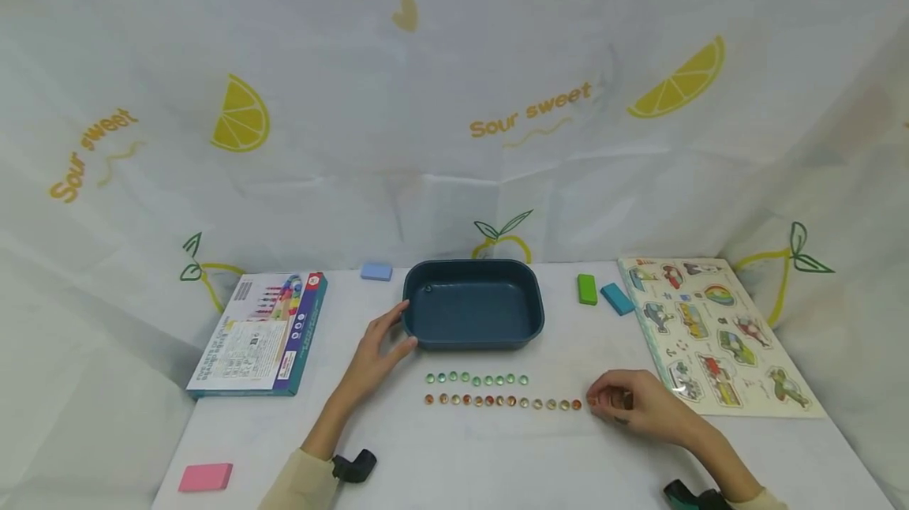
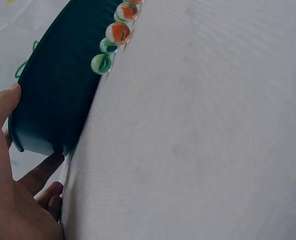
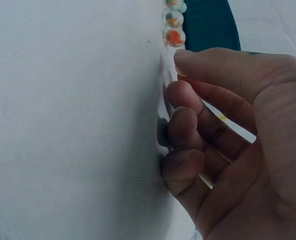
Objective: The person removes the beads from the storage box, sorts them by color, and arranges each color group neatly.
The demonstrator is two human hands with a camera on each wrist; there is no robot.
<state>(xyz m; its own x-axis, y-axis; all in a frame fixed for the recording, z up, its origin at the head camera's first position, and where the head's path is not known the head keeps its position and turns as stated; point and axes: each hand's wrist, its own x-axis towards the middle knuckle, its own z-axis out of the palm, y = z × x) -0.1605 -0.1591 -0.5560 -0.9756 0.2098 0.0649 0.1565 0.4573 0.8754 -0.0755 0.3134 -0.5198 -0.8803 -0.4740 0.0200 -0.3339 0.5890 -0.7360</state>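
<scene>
My left hand [image 1: 375,358] touches the left end of a dark blue tray [image 1: 534,313] with its fingers spread and fairly straight. A small marble [image 1: 428,288] lies inside the tray at its far left. In front of the tray runs a row of green marbles [image 1: 476,380], and nearer to me a longer row of orange marbles [image 1: 488,400]. At the right end of the orange row, my right hand [image 1: 637,403] has its fingers curled and pinches a reddish marble [image 1: 592,399], largely hidden by the fingertips. The right wrist view does not show it clearly.
A boxed set [image 1: 248,336] lies on the left, a sticker puzzle board [image 1: 710,336] on the right. Small blocks lie around: light blue [image 1: 376,271], green [image 1: 586,289], blue [image 1: 617,299] and pink [image 1: 205,478]. A printed white curtain [image 1: 454,99] hangs behind the table.
</scene>
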